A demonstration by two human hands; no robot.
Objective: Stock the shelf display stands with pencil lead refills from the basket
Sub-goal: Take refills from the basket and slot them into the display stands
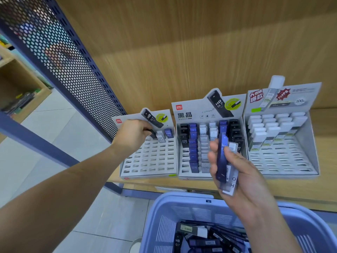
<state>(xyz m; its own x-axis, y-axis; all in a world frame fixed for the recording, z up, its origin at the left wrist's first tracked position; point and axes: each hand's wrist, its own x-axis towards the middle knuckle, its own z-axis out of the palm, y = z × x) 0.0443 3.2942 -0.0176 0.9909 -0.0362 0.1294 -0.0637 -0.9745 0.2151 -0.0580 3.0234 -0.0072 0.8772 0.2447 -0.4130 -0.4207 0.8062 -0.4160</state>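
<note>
— Where does my view look from?
— You have one wide-angle camera on your head. It faces forward and down onto the shelf (326, 147).
— How near is it?
— Close, within your arm's reach. The display stands (193, 110) sit across the middle. Your left hand (131, 134) is out at the left stand, and your right hand (242, 172) is nearer the lens.
— And the edges?
— The basket (182, 196) is cut off by the near bottom edge, right below you. The perforated panel (73, 70) slants across the left with the floor (54, 143) under it, and the wooden back wall (182, 52) fills the top.
</note>
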